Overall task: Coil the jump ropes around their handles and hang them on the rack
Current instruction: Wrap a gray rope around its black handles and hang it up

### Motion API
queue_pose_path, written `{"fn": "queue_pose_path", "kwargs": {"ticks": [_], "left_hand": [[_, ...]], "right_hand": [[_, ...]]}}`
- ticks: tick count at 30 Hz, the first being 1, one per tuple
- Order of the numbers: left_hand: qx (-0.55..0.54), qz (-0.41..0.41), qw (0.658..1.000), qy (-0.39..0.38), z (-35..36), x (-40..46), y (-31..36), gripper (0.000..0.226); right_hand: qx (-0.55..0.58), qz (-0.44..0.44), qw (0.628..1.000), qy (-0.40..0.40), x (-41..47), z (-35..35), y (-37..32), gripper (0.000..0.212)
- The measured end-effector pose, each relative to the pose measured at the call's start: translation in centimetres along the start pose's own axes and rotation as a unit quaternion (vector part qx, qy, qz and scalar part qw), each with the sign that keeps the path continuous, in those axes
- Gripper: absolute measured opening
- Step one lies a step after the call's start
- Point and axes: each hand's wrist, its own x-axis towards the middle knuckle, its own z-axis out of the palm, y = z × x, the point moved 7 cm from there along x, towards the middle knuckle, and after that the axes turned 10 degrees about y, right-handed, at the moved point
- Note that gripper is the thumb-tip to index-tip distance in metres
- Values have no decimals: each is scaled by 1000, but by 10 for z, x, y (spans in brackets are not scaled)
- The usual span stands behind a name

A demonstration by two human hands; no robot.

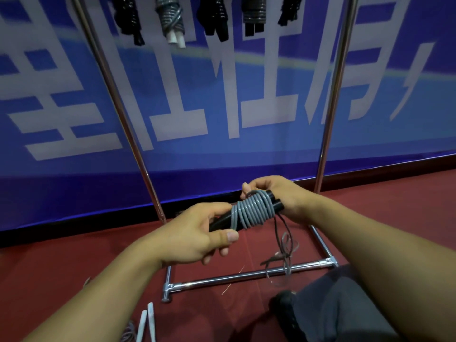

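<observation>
Two hands work mid-air over the rack's (246, 275) base: our left hand (197, 239) grips the black handles (276, 206), our right hand (271, 193) pinches the grey rope (251, 209). Coiling looks nearly finished; next, secure the end and hang it.

Mid-frame: left hand (197, 233) gripping black handles (275, 202) wound with grey rope (251, 209); right hand (276, 193) pinching the coil's upper end. Chrome rack (241, 275) behind; coiled ropes (170, 18) hanging along top edge. White handles (146, 322) lower left.
</observation>
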Motion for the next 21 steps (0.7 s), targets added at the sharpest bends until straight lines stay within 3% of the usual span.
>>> {"fn": "queue_pose_path", "kwargs": {"ticks": [3, 7, 13, 18, 21], "left_hand": [[-22, 10, 1000, 10, -1, 1, 3, 26], [-55, 26, 997, 37, -3, 3, 8, 29], [-119, 23, 981, 155, -13, 9, 10, 21], [-170, -26, 958, 230, -22, 10, 3, 18], [-122, -36, 956, 262, -26, 11, -2, 12]], "right_hand": [[-41, -12, 998, -47, -6, 8, -9, 72], [28, 33, 996, -72, -9, 21, -4, 45], [51, 51, 997, 18, 1, 24, -4, 28], [69, 64, 995, 24, 4, 34, -4, 29], [63, 80, 995, 22, 4, 39, -3, 31]]}}
